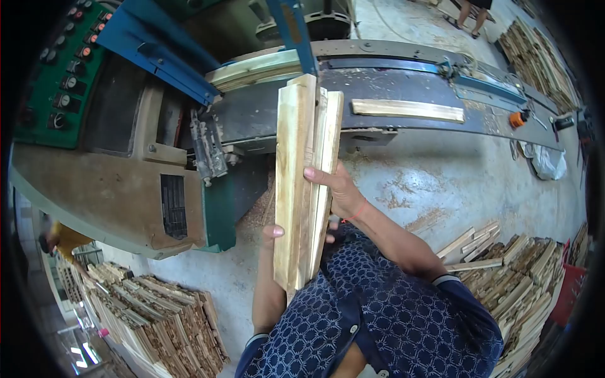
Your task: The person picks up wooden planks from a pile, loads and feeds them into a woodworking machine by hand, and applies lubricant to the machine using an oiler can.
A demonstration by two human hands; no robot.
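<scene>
A bundle of several pale wooden strips (295, 138) stands nearly upright in front of my chest, its lower end close to my shirt. My left hand (272, 234) grips the bundle low on its left side; the thumb shows, and most of the fingers are hidden behind the wood. Higher up on the right, my right hand (334, 187) is closed around the strips with its thumb across their front. Beyond the bundle, a single wooden strip (408, 109) lies on the dark metal machine table (403, 85).
A woodworking machine (107, 189) with a green control panel (57, 75) stands at left, with more strips (255, 69) under its blue frame. Wood stacks (157, 315) rise lower left, lower right (517, 290) and upper right (539, 60). Another person's legs (469, 17) show at the top.
</scene>
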